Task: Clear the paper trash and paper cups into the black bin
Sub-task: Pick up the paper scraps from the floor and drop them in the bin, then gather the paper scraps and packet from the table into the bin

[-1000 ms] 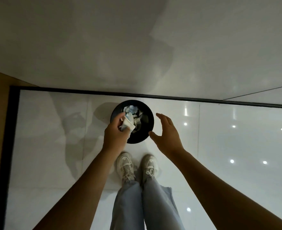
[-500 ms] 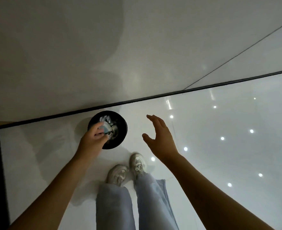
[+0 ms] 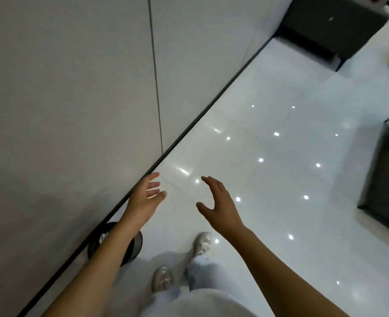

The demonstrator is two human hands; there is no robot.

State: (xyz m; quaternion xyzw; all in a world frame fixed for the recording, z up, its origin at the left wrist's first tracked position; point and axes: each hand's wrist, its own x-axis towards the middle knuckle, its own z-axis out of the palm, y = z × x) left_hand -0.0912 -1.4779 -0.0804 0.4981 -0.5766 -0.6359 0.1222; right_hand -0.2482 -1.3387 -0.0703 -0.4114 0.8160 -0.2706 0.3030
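Both arms reach forward over a glossy white floor (image 3: 280, 179), with both hands held out in the air and holding nothing. The left hand (image 3: 143, 200) sits just in front of the dark strip at the foot of the grey wall (image 3: 74, 110), palm turned inward toward the other hand, its fingers (image 3: 153, 185) straight and slightly spread, the thumb stretched out to the right. The right hand (image 3: 218, 207) is beside it and apart from it, palm facing left, fingers extended and close together with a gentle curve, thumb splayed out low toward the left hand.

The black bin (image 3: 135, 245) stands on the floor against the wall, below and behind the left hand. The left forearm crosses over it and hides most of its opening; a pale scrap of paper trash (image 3: 103, 237) shows inside at the rim, too little to tell what else lies there.

Two light sneakers (image 3: 203, 244) and pale blue jeans (image 3: 200, 273) appear below the hands, one foot ahead of the other. Dark furniture (image 3: 326, 26) stands at the far end of the floor.
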